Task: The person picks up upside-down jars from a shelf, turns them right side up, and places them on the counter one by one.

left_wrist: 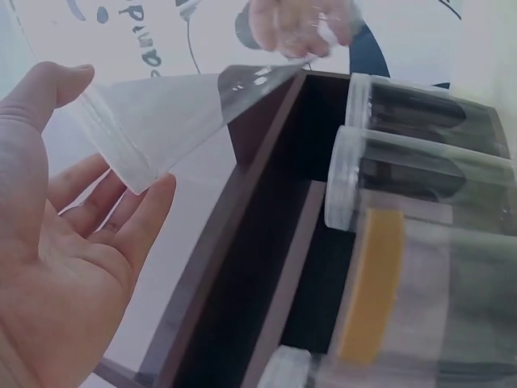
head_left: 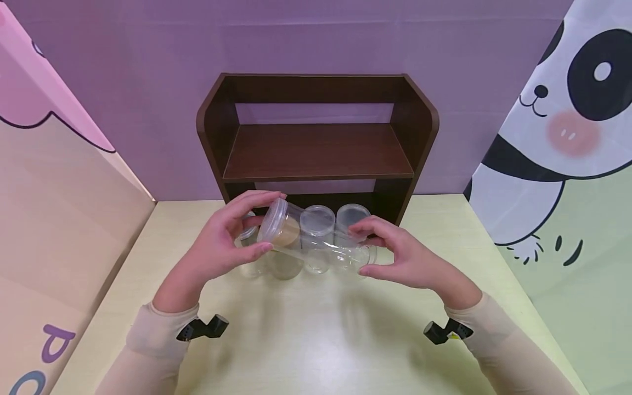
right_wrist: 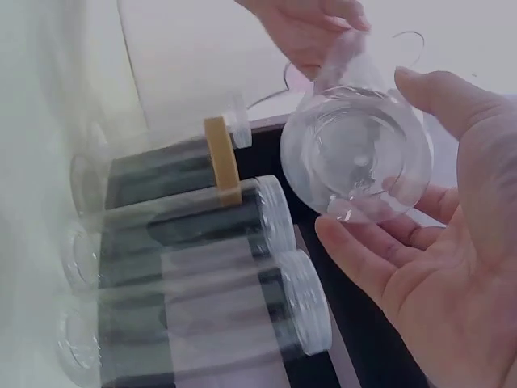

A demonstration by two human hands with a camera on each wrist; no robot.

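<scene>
A clear plastic jar (head_left: 323, 253) lies on its side in the air between my two hands, lid end up and to the left. My left hand (head_left: 231, 237) curls its thumb and fingers round the lid end (left_wrist: 153, 129). My right hand (head_left: 401, 257) grips the round bottom end (right_wrist: 355, 158) between thumb and fingers. Just behind it, several more clear lidded jars (head_left: 317, 224) stand in a row on the table; one of them shows a tan band (right_wrist: 220, 158) inside.
A dark brown two-level shelf (head_left: 316, 151) stands at the back of the pale yellow table (head_left: 316, 340), right behind the jars. Printed panels wall in the left and right sides, and a purple wall closes the back.
</scene>
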